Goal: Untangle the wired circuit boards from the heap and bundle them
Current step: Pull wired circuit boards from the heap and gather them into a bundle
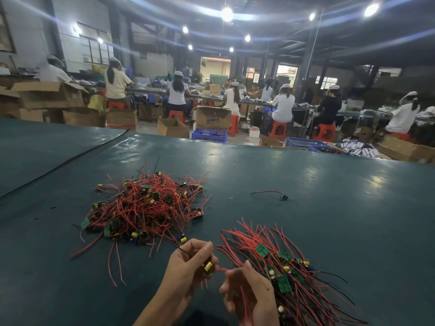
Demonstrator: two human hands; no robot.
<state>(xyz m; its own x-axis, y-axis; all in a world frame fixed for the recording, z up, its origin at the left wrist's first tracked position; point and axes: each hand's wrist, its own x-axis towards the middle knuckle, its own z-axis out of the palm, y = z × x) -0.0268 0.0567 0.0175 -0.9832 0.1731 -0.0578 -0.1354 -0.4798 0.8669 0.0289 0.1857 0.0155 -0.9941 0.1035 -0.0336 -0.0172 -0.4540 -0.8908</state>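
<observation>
**Loose board held just left of bundle, near table (329,184) edge.**
Left hand (188,262) pinches one board (208,266), fingers curled round it. Its red wire runs right to the right hand (249,292), whose fingers curl round wires of the bundle (282,276). Bundle's axis runs far-left to near-right. Heap (146,208) lies beyond the left hand. Judged: the board joins by moving right.

Round ceiling lamps (227,14) flare with bluish streaks across a dim hall, their glare pooling on the dark green table (306,175), while the wide lens bows the edges and the far workers (283,107) look soft.
</observation>
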